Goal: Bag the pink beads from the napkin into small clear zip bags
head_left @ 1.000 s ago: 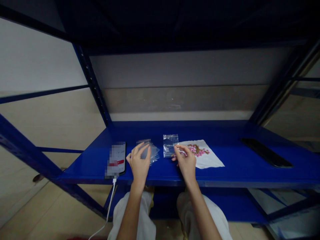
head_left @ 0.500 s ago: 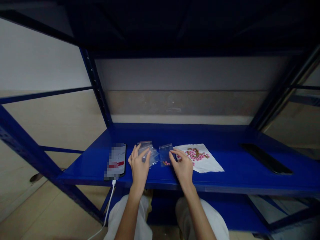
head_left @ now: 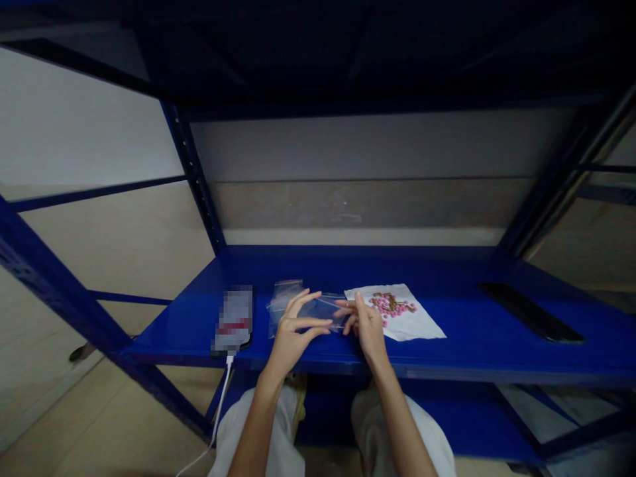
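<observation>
Between my hands is a small clear zip bag (head_left: 325, 308). It lies turned sideways over the shelf, and its contents are hard to make out. My left hand (head_left: 293, 334) holds its left side, with the fingers along the upper edge and the thumb at the lower edge. At the right end, the fingers of my right hand (head_left: 368, 324) are closed on the plastic, partly covering it. Beside my left hand lies a stack of clear zip bags (head_left: 285, 291). Pink and brown beads (head_left: 390, 307) are heaped on a white tissue (head_left: 415, 324), just right of my right hand.
A phone (head_left: 234, 318) with a white charging cable (head_left: 221, 397) lies at the left of the blue shelf (head_left: 437, 271). A dark, flat phone-like object (head_left: 534, 313) rests at the right. A blue upright post (head_left: 191, 172) and an upper shelf frame the space.
My left hand has moved right from the bag stack to the bag between the hands. The right hand has turned, its fingers now at the bag's right end.
</observation>
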Action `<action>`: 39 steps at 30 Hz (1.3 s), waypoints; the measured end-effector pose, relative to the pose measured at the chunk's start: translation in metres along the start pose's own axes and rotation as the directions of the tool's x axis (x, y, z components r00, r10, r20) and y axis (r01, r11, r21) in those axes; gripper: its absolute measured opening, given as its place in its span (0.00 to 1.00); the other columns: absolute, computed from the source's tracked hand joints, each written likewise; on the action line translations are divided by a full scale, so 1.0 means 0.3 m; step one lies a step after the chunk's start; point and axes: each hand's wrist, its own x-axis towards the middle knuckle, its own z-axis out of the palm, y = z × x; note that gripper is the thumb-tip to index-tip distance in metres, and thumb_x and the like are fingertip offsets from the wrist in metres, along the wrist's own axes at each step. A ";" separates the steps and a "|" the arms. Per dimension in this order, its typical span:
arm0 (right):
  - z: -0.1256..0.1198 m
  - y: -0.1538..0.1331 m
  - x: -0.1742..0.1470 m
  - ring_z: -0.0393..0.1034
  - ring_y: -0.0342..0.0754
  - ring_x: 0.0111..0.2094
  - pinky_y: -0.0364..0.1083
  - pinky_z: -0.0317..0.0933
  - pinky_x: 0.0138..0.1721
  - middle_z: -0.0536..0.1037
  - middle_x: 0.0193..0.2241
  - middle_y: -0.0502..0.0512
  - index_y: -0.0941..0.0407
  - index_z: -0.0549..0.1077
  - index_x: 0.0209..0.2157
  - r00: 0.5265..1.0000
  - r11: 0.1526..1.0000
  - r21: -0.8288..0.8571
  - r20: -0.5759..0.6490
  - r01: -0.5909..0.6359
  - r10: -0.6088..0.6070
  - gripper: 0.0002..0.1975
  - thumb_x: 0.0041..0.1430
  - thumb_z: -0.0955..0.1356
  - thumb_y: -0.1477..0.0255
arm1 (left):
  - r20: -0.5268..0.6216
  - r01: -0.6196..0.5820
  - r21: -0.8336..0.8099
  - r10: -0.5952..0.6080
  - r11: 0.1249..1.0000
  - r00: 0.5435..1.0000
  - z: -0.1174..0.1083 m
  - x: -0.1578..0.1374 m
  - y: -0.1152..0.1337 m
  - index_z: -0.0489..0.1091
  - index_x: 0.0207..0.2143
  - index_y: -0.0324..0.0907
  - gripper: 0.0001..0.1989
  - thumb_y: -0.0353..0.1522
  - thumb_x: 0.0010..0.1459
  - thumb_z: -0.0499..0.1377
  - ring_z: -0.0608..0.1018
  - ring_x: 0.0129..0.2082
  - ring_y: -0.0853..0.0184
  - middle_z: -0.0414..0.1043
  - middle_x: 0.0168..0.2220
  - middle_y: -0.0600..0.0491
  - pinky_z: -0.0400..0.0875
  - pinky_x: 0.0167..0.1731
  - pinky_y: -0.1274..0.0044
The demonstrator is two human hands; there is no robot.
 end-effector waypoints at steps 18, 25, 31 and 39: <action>-0.126 -0.073 -0.016 0.74 0.44 0.26 0.41 0.67 0.29 0.77 0.25 0.50 0.56 0.68 0.48 0.942 0.967 0.184 0.318 -0.174 0.109 0.27 0.44 0.73 0.65 | 0.203 0.263 -0.349 -0.202 0.899 0.958 -0.021 0.005 0.029 0.75 0.36 0.44 0.12 0.31 0.46 0.64 0.74 0.37 0.67 0.61 0.54 0.47 0.69 0.39 0.72; -0.182 -0.094 -0.028 0.75 0.46 0.30 0.42 0.68 0.33 0.79 0.30 0.53 0.56 0.64 0.50 0.931 0.937 0.257 0.335 -0.237 0.144 0.30 0.44 0.73 0.67 | 0.019 0.298 -0.611 -0.362 0.734 0.932 -0.009 0.011 0.019 0.73 0.30 0.39 0.06 0.32 0.49 0.61 0.72 0.23 0.73 0.72 0.31 0.52 0.68 0.27 0.78; -0.167 -0.121 -0.040 0.76 0.47 0.30 0.42 0.68 0.33 0.80 0.25 0.53 0.58 0.63 0.49 0.980 0.957 0.259 0.176 -0.132 0.087 0.32 0.41 0.75 0.69 | -0.325 0.194 -0.362 -0.318 0.912 0.891 0.020 0.028 0.092 0.70 0.35 0.41 0.08 0.33 0.52 0.59 0.71 0.36 0.68 0.69 0.37 0.51 0.65 0.36 0.77; -0.158 -0.183 -0.069 0.75 0.47 0.23 0.42 0.69 0.27 0.79 0.21 0.51 0.57 0.64 0.46 0.993 0.979 0.191 0.111 -0.065 0.044 0.33 0.36 0.76 0.70 | -0.213 0.115 -0.156 -0.147 0.981 0.966 0.100 0.019 0.225 0.60 0.17 0.39 0.15 0.33 0.54 0.56 0.67 0.28 0.71 0.58 0.24 0.56 0.60 0.31 0.79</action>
